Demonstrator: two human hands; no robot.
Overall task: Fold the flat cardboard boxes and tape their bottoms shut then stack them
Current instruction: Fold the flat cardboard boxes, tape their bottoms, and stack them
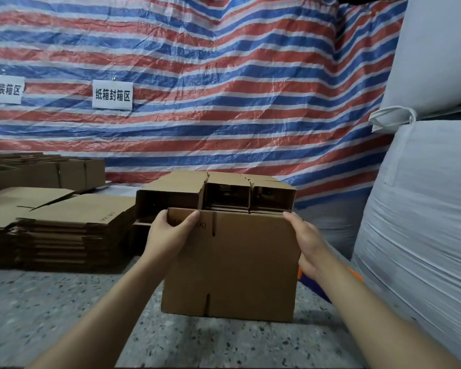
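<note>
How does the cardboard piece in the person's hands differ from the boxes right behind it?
The held box is still flat, upright, gripped by the left hand and touched by the right hand. The boxes behind are opened out, lying on their sides, untouched. Both are plain brown cardboard.

A single wide-angle view comes from a camera worn on a person's head, looking forward and slightly down. The box point(229, 265) sits just below the centre of the frame, close to the lens, held up at arm's reach. Both forearms enter from the bottom edge, the left hand point(168, 235) and right hand point(308, 246) at the box's two sides. Beyond the box the view faces a striped tarp point(224, 89) square on. Straight lines bend near the frame edges.
</note>
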